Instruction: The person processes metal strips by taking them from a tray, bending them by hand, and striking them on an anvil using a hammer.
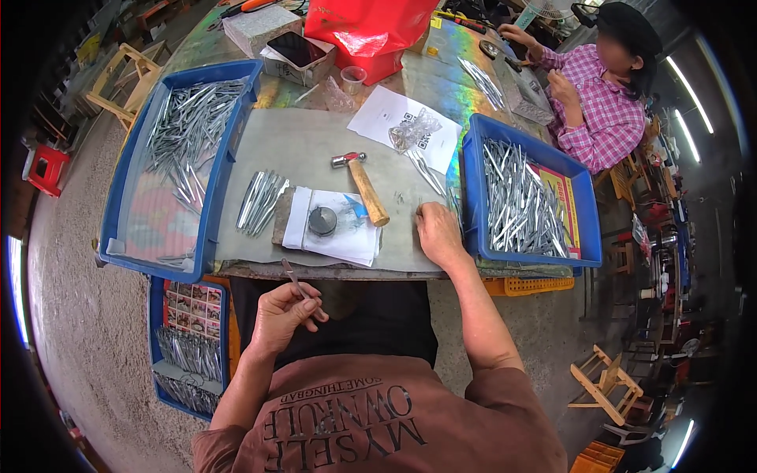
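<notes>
Just in front of the table's near edge, my left hand (284, 313) pinches a slim silver metal strip (293, 276), its narrow end pointing up and away. My right hand (439, 234) rests back-up on the table, fingers curled under, beside a few loose metal strips (426, 171); whatever it grips is hidden. Between the hands a round dark metal block (322, 221) sits on a white paper pad (347, 240). A ball-peen hammer (367, 189) with a wooden handle lies against the pad's right side. Left of the pad is a small row of similar strips (261, 202).
Blue trays of metal strips flank the work area, one left (211, 197) and one right (475, 205). Farther back are a printed sheet (378, 118), a red bag (363, 35) and a phone (296, 49). A co-worker (603, 118) sits at the far right. Another blue tray (229, 347) stands below left.
</notes>
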Tool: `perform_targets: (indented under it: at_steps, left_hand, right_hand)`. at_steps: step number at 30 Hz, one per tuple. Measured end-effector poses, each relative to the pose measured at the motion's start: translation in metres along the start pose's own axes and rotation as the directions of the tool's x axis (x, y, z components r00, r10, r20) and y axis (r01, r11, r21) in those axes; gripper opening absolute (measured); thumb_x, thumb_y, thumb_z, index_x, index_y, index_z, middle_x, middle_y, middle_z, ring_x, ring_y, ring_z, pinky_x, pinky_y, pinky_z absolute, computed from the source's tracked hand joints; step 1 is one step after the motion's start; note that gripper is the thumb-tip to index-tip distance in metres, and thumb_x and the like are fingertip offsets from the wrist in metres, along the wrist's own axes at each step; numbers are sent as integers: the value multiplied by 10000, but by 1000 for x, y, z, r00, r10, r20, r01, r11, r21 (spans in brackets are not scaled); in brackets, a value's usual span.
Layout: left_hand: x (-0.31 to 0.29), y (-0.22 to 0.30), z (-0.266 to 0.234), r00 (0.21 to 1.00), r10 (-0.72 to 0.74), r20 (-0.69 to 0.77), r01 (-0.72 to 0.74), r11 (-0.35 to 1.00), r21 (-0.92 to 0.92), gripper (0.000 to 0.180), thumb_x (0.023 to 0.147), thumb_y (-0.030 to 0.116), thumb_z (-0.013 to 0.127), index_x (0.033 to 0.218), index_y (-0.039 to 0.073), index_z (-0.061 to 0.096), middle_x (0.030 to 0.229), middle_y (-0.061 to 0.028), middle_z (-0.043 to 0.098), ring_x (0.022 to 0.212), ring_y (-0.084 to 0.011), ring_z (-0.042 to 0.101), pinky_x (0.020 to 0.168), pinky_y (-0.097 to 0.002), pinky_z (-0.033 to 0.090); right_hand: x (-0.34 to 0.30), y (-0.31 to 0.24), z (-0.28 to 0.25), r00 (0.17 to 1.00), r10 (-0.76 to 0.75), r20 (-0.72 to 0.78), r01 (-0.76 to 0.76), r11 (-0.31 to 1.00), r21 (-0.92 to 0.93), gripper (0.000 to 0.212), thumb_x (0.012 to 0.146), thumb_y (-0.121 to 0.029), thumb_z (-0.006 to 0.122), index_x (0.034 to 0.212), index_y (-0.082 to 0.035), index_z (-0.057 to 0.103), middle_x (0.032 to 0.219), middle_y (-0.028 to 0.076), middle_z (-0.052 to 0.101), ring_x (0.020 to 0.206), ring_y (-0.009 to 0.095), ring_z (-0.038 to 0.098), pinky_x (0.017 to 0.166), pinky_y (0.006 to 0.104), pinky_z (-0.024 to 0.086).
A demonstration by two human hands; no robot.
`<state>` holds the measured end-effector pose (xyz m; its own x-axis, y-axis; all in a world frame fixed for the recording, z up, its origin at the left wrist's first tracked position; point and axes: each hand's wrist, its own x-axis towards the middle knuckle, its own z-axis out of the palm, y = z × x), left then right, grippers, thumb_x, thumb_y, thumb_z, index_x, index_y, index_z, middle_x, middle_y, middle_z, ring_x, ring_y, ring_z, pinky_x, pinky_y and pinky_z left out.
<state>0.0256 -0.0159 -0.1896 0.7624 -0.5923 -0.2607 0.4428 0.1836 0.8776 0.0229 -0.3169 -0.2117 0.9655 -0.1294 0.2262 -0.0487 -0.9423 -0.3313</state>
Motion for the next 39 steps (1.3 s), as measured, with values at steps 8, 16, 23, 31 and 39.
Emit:
perform_targets:
  at_steps: [8, 16, 23, 31, 39]
  left_hand:
    - [11, 3, 10, 1000, 5, -25, -5, 1000, 8, 124, 801, 48, 520, 898, -28, 534, 700, -68, 575, 638, -141, 593, 508, -195, 479]
    - [40, 5, 47, 995, 94, 18, -96, 978, 185, 89, 801, 48, 521, 859, -10, 556, 666, 9, 538, 597, -31, 493, 530, -159, 398]
    - [51, -7, 52, 968, 238, 82, -251, 883, 398, 71, 797, 47, 530, 843, -5, 548, 714, -11, 555, 644, -43, 518, 549, -167, 424]
    - [51, -7, 55, 967, 243, 77, -255, 921, 296, 56, 777, 32, 544, 819, 2, 522, 631, -5, 516, 554, -46, 465, 499, -190, 399]
    - [48, -4, 55, 975, 190, 118, -207, 967, 149, 45, 821, 58, 496, 830, 14, 497, 665, 5, 514, 602, -42, 474, 520, -176, 394]
  right_hand:
    - [-13, -28, -22, 994, 108, 26, -110, 915, 389, 111, 775, -94, 466, 770, 16, 450, 755, 160, 503, 731, 320, 485, 648, 386, 376]
    - [-32, -71, -36, 979, 71, 189, -184, 703, 687, 113, 827, -88, 455, 759, -4, 421, 649, -2, 368, 597, 71, 330, 540, 205, 320]
    - [-38, -89, -31, 943, 18, 333, -287, 548, 786, 106, 841, -77, 434, 752, -22, 419, 675, -35, 361, 623, 49, 322, 557, 184, 315]
    - [-37, -93, -34, 892, 13, 451, -416, 410, 811, 105, 837, -81, 432, 742, -36, 424, 696, -39, 371, 640, 41, 317, 569, 169, 303]
    - [-39, -97, -30, 901, -14, 434, -411, 295, 863, 128, 847, -103, 429, 754, -15, 434, 708, -2, 444, 655, 60, 384, 585, 196, 351]
